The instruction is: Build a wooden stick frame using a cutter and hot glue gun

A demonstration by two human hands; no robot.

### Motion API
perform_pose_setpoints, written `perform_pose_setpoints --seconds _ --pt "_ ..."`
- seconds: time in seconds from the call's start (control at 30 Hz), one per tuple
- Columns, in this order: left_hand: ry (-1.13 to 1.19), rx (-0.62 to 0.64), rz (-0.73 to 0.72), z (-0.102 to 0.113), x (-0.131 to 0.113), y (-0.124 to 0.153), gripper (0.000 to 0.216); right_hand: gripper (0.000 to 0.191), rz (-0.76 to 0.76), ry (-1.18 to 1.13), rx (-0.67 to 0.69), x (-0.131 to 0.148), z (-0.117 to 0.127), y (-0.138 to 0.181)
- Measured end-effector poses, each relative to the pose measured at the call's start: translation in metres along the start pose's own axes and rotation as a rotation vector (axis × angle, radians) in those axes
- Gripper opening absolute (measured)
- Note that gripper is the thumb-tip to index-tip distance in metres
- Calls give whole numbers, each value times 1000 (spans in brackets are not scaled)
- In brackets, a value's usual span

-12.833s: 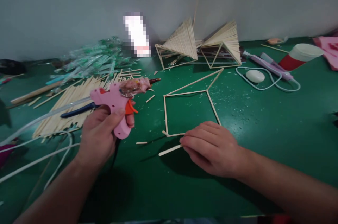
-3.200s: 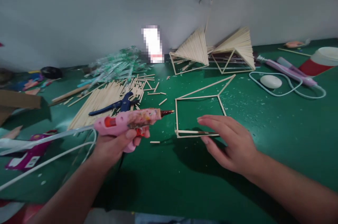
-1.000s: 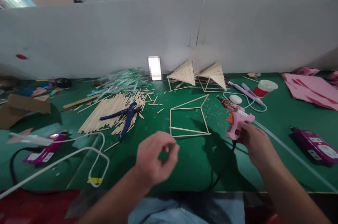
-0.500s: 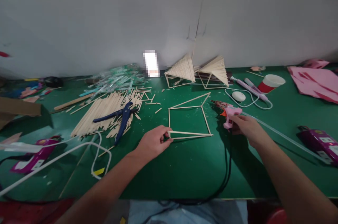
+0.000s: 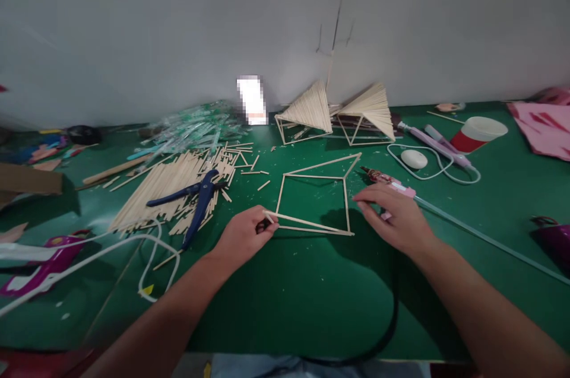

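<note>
My left hand (image 5: 246,237) pinches the near left corner of a frame of thin wooden sticks (image 5: 346,206), where two sticks meet. The frame lies on the green table, a four-sided shape with slanted sticks at its near and far sides. My right hand (image 5: 398,218) hovers just right of the frame, fingers stretched toward it, with nothing visible in them. Partly hidden behind that hand, a pink hot glue gun (image 5: 403,189) rests on the table with a long clear glue stick (image 5: 467,226) at its back.
Left of the frame are a pile of wooden sticks (image 5: 151,194) and blue-handled cutters (image 5: 200,212). Two finished-looking stick models (image 5: 312,111) stand by the wall. A paper cup (image 5: 481,132), a white oval object (image 5: 414,158) with a cord and pink sheets (image 5: 543,126) lie right.
My right hand has let go of the glue gun and moved left toward the frame. My left hand keeps its corner, now raised a little and tilted. The view has shifted.
</note>
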State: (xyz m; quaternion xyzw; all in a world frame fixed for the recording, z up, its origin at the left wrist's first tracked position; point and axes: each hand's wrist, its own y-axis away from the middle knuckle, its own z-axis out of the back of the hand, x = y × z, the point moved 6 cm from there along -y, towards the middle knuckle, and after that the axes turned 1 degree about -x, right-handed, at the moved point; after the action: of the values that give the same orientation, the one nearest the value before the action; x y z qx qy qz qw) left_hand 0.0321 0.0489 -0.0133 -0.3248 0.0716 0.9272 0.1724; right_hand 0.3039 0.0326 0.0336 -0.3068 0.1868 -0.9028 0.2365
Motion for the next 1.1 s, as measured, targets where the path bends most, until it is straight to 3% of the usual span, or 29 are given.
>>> perform_pose_setpoints --seconds 0.13,0.3,0.43,0.7,0.9,1.1 --pt "-45 -91 77 12 6 8 17 26 88 -33 162 -4 -24 9" --pt "51 -257 88 24 -5 21 19 28 118 -22 191 -7 -31 15" --pt "239 -220 142 17 -4 15 21 18 116 -60 177 2 -30 14" --pt "211 -213 44 11 2 8 15 18 158 66 173 38 -42 15" --pt "171 -191 -1 11 1 8 13 15 187 149 71 39 -44 14" --pt "168 -185 -14 11 0 6 13 17 226 152 122 39 -50 12"
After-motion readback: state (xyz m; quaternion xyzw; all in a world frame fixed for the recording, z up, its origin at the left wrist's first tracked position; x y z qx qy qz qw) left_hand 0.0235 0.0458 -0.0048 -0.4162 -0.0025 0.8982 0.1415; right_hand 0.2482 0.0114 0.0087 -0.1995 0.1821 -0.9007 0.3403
